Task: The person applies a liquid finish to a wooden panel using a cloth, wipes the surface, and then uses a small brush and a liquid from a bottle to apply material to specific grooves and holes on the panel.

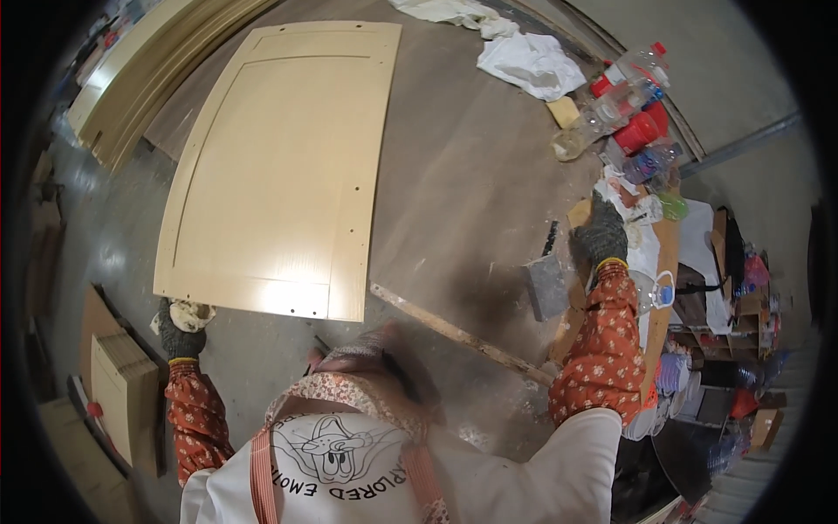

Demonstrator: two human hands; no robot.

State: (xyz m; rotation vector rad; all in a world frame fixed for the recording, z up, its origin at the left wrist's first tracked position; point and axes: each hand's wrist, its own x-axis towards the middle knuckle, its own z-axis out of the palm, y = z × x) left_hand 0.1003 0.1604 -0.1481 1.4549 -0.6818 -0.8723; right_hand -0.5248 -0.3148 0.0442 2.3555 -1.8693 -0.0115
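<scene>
A cream-coloured cabinet door panel (279, 166) with a grooved frame and small dark holes lies on the brown worktable (463, 166). My left hand (181, 339), in a dark grey glove, is closed round a crumpled off-white cloth (192, 314) at the panel's near left corner. Over at the table's right side, my gloved right hand (602, 234) reaches among crumpled white rags (642, 210). Its fingers point away from me and are mostly hidden, so a grip cannot be made out. A grey block (546, 288) sits just left of that hand.
Plastic bottles (611, 109), a red container (637, 133) and a yellow sponge (563, 111) line the far right edge. White cloth (531, 65) lies at the back. A wooden strip (458, 334) runs along the near edge. Stacked panels (153, 74) stand far left, more boards (127, 393) near left.
</scene>
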